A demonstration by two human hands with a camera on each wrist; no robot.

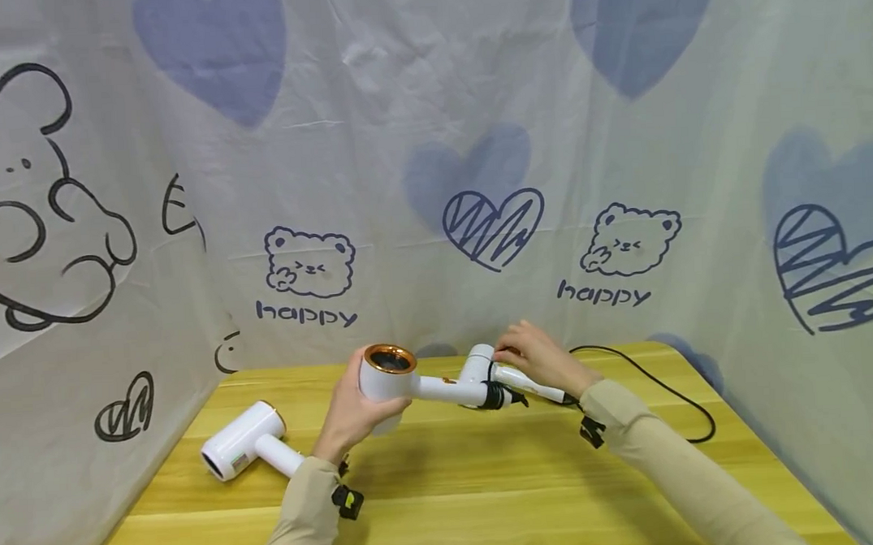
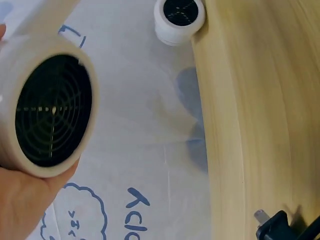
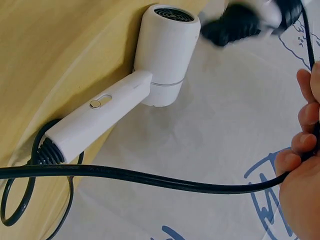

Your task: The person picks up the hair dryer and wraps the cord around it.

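A white hair dryer [image 1: 377, 386] with a copper-coloured ring is raised above the table, its barrel gripped by my left hand [image 1: 348, 414]. Its handle points right, and black cord is wrapped around the handle's end. In the left wrist view the barrel's dark round grille [image 2: 55, 110] shows beside my fingers. My right hand [image 1: 538, 353] holds a black cord [image 3: 200, 187] in curled fingers, which stretches across the right wrist view. Behind that hand a second white hair dryer [image 3: 165, 52] lies on the table, near the back edge.
A third white hair dryer [image 1: 242, 439] lies on the left of the wooden table [image 1: 490, 498], partly hidden by my left forearm. A loop of black cord [image 1: 694, 399] lies at the right. Printed cloth [image 1: 403, 184] stands around the back and sides. A dark plug [image 2: 277, 227] shows in the left wrist view.
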